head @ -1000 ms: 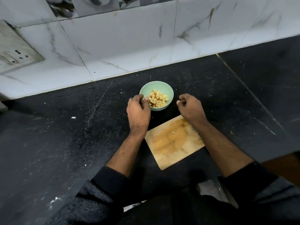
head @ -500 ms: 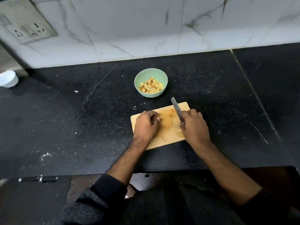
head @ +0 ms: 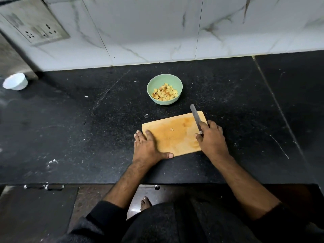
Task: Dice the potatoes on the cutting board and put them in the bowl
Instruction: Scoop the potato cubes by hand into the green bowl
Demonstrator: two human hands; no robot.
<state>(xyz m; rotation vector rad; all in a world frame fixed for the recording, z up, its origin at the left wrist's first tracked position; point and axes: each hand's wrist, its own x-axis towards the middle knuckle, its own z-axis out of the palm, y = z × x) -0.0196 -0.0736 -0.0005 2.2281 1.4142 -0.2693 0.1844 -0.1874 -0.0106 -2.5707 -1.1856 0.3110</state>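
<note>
Head view, left hand: the left hand (head: 148, 149) lay flat on the near-left corner of the cutting board (head: 175, 135), fingers (head: 138, 137) stretched out and open, thumb hooked along the board's near edge; it gripped nothing.
Head view, right hand: the right hand (head: 212, 137) was curled closed around the handle of a knife (head: 196, 118), the blade pointing away toward the bowl and lying across the board's far-right corner.
Cutting board: it sat on the black bench (head: 87, 128), nearly bare, with one small potato piece (head: 172, 129) near its middle, between the two hands.
Bowl: the green bowl (head: 154, 85) stood on the bench just beyond the board, holding the diced potatoes (head: 164, 93).
Far left: a small white cup (head: 15, 81) stood by the wall, well apart from the board.
</note>
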